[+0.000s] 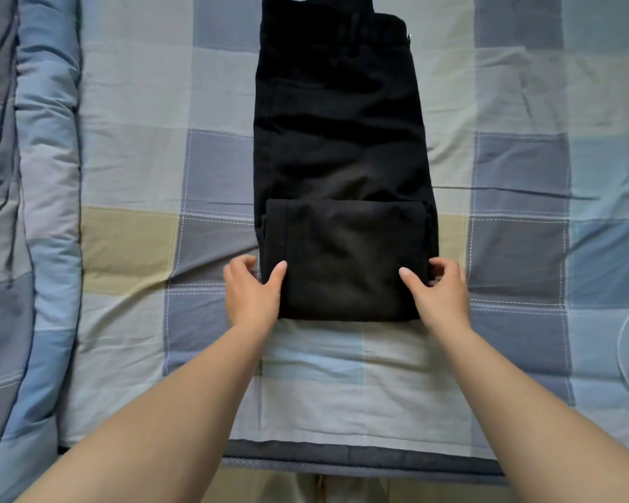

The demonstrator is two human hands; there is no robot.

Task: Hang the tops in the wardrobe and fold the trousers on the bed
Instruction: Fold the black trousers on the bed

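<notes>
As they lie lengthwise mid-bed on the checked blue-grey quilt (131,168), we list the black denim trousers (338,139): soft, weighty, unslippery; left hand (252,292) and right hand (439,292) pinch the folded hem's side edges, the best hold.

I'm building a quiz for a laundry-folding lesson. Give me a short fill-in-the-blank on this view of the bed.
1. The trousers on the bed are ____ in colour.
2. The left hand and the right hand grip the folded end at its two ____.
3. The folded-over part lies at the end of the trousers ____ to the person.
4. The bedcover has a ____ pattern.

Missing words: black; sides; nearest; checked
</notes>
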